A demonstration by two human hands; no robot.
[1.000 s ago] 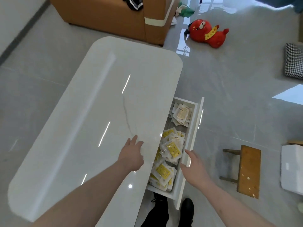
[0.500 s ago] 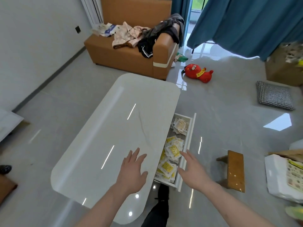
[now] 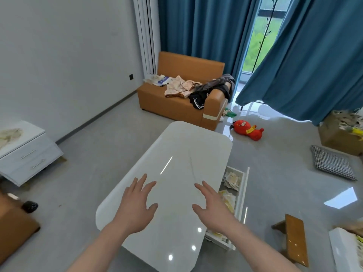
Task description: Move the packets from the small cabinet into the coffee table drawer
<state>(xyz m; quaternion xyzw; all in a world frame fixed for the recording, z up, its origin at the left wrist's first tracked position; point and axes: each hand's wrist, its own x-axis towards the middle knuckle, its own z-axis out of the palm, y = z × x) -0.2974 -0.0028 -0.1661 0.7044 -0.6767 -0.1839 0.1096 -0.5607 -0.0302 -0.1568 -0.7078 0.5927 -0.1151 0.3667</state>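
**poster1:** Head cam, both grips are doing nothing. Left hand [image 3: 137, 205] and right hand [image 3: 213, 208] hover over the glossy white coffee table worktop [image 3: 176, 154], fingers spread wide, palms down, holding zip. Can't tell if they actually touch the surface.

**poster2:** So where are the packets?

**poster1:** Packets [image 3: 228, 195] are piled in the coffee table drawer [image 3: 242, 191], pulled out on the right side of the worktop, just beside the right hand. White and yellow pouches, some hidden behind that wrist.

**poster2:** And the small cabinet?

**poster1:** Far left, white small cabinet [image 3: 25, 154] with two drawers, both closed, well apart from the worktop. Crumpled pale thing sits on top, too blurry to name.

**poster2:** Rest of the room?

**poster1:** Orange sofa [image 3: 176, 107] with clothes dumped on it behind the worktop, red plush toy [image 3: 247, 130] on the floor, checkered cushion [image 3: 332, 165] off right, wooden stool [image 3: 294, 238] near the drawer, teal curtains [image 3: 314, 65] at the back.
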